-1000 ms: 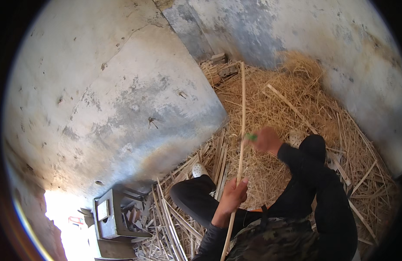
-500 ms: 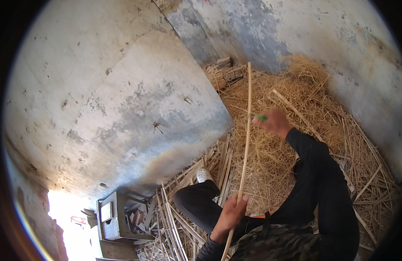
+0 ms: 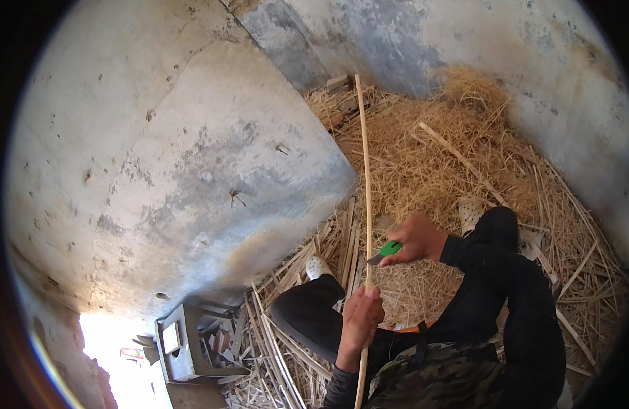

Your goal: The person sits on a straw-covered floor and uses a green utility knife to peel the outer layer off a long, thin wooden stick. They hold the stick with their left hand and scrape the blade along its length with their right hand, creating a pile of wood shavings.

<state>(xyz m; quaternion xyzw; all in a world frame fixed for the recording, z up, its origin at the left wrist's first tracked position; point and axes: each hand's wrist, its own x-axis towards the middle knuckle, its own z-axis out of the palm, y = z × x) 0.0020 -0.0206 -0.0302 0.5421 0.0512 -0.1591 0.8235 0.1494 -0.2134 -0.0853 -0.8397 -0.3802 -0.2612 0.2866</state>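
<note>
A long, thin pale stick (image 3: 365, 157), like a peeled cane or bamboo pole, rises from the lower edge to near the far corner. Wrapped round its lower part is my left hand (image 3: 362, 315), thumb lying along it. To the right, my right hand (image 3: 419, 238) is closed on a green-handled utility knife (image 3: 391, 248). The knife's blade points left and meets the stick just above my left hand; whether it bites into the wood is too small to tell. Both my legs are bent, with a light perforated shoe (image 3: 318, 267) showing on the left.
Curly shavings (image 3: 423, 163) are heaped toward the far corner. Split strips (image 3: 348, 238) lie across the floor, with one loose slat (image 3: 457, 160) on the heap. A stained wall (image 3: 212, 163) stands at left. At lower left is a wooden stool-like frame (image 3: 185, 341) beside a bright opening.
My right hand with the knife has come down and nearer along the stick, toward my left hand. The stick's far end has swung left. The right shoe has come into sight.
</note>
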